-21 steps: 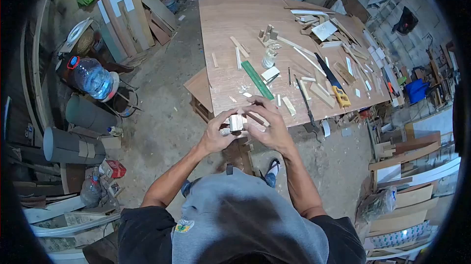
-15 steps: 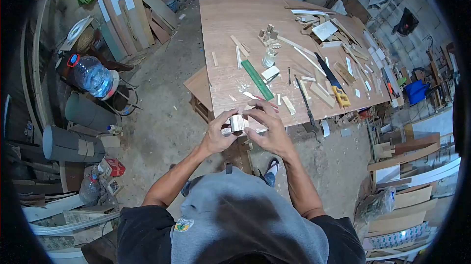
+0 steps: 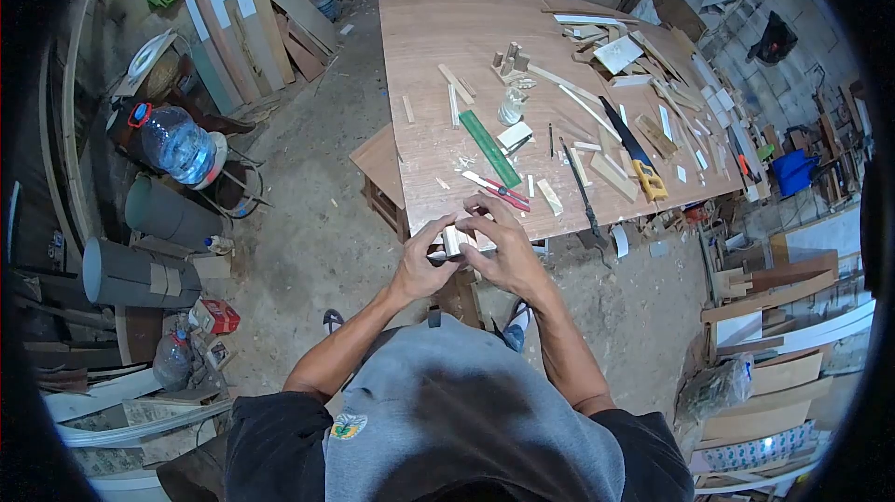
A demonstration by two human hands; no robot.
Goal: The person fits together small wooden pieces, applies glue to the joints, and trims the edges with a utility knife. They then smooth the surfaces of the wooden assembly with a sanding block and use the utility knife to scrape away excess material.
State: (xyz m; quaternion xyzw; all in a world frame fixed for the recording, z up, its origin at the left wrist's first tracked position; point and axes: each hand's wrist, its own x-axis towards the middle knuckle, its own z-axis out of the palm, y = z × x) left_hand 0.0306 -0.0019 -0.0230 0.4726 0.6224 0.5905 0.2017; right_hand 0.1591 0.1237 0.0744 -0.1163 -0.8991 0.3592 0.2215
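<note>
Both hands are at the near edge of the plywood table, holding a small pale wooden block (image 3: 452, 241) between them. My left hand (image 3: 421, 264) grips it from the left, thumb below and fingers curled around. On the other side, my right hand (image 3: 508, 255) pinches the block with thumb and bent fingers. A red-handled tool (image 3: 508, 192) lies on the table just beyond my right fingers. Past it are a green ruler-like strip (image 3: 488, 148), a small wood offcut (image 3: 550, 197) and a white-topped block (image 3: 515, 137).
A plywood table (image 3: 438, 31) carries a clear jar (image 3: 511, 106), a handsaw (image 3: 643, 171) with a yellow handle, a long dark tool (image 3: 578, 187) and a heap of wood scraps (image 3: 620, 56). A water bottle (image 3: 177, 146) and grey cylinders (image 3: 140, 274) stand at left; boards lean around.
My hands have turned the block slightly and shifted a little. My right fingers have moved off the view of the red-handled tool, which now shows fully.
</note>
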